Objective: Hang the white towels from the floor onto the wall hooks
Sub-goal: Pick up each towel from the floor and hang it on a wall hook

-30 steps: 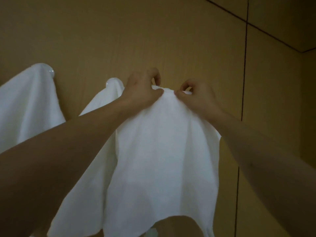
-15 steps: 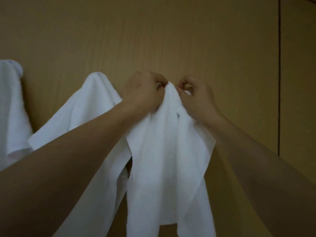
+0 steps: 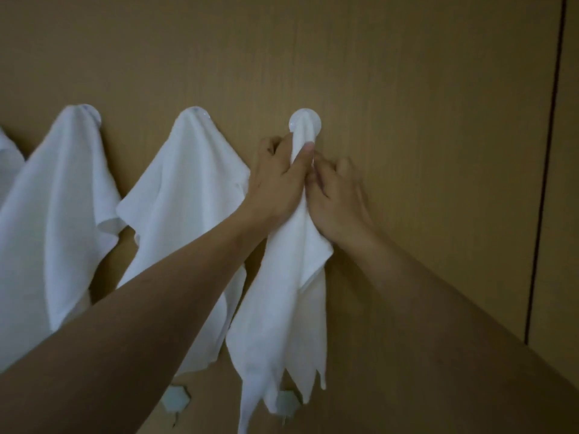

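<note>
A white towel [image 3: 282,292] hangs bunched from a round white wall hook [image 3: 315,122] on the brown wooden wall. My left hand [image 3: 275,180] grips the towel's neck just below the hook, thumb pressed on the cloth. My right hand [image 3: 338,195] touches the same towel from the right side, fingers curled against it. Two more white towels [image 3: 59,214] [image 3: 185,195] hang spread from hooks to the left. The edge of another towel [image 3: 7,161] shows at the far left.
Two small hexagonal white hooks [image 3: 176,399] [image 3: 286,402] sit lower on the wall, beneath the towels. A dark vertical seam [image 3: 546,170] runs down the wall panel at the right. The floor is out of view.
The view pulled back and shifted left, showing more hooks. The towel's top now sits over the round hook. Both hands slid down below the hook and gathered the cloth into a narrow bunch.
</note>
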